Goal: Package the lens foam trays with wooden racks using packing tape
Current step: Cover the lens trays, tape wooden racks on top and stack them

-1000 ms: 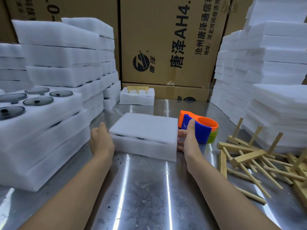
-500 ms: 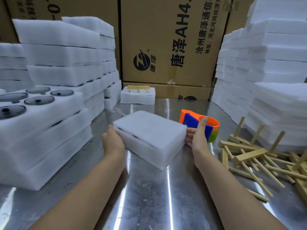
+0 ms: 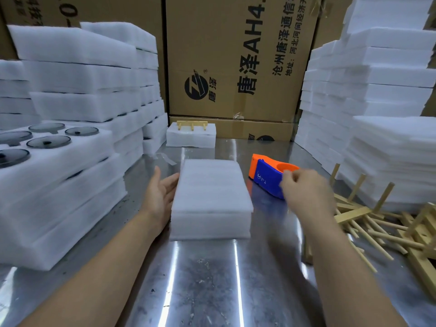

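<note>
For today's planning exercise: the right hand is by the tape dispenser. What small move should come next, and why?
Probably grip the tape dispenser with the right hand and lift it: the foam stack shows no tape, and the open left hand lies against its side.

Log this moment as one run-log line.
phase: reaching for tape | left hand: open, palm against foam tray stack | right hand: at tape dispenser, grip unclear, blurred | wooden racks: loose pile, right

Left grip [image 3: 162, 197] flat, fingers straight; right grip [image 3: 304, 190] blurred, fingers curled.
</note>
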